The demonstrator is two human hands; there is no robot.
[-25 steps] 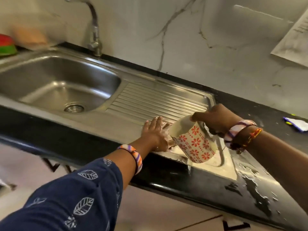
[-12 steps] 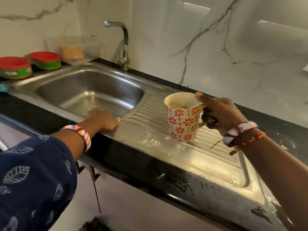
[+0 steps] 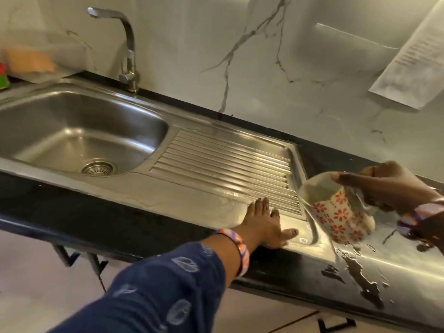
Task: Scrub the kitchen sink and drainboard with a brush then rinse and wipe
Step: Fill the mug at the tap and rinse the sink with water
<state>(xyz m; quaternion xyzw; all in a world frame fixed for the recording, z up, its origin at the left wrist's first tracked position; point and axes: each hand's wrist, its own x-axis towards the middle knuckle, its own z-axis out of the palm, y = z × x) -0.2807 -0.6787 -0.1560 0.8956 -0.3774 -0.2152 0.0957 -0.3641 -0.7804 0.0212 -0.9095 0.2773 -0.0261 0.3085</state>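
The steel sink (image 3: pixel 60 116) sits at the left, with its drain (image 3: pixel 97 168) in the basin floor. To its right lies the ribbed drainboard (image 3: pixel 223 162). My left hand (image 3: pixel 264 224) rests flat, fingers straight, on the wet front right corner of the drainboard. My right hand (image 3: pixel 386 186) grips a white mug with red flowers (image 3: pixel 336 210), tilted with its mouth toward the drainboard's right edge. A thin stream of water runs from the mug's rim. No brush is in view.
A tap (image 3: pixel 128 44) stands behind the sink by the marble wall. The black counter (image 3: pixel 360 282) at the right holds pooled water. A clear container (image 3: pixel 31 58) and a red-lidded tub (image 3: pixel 3 76) sit at the far left. A paper sheet (image 3: pixel 413 61) hangs on the wall.
My left hand moved from the sink's front rim to the drainboard's front right corner. My right hand carried the mug from upright over the ribs to the right edge and tipped it.
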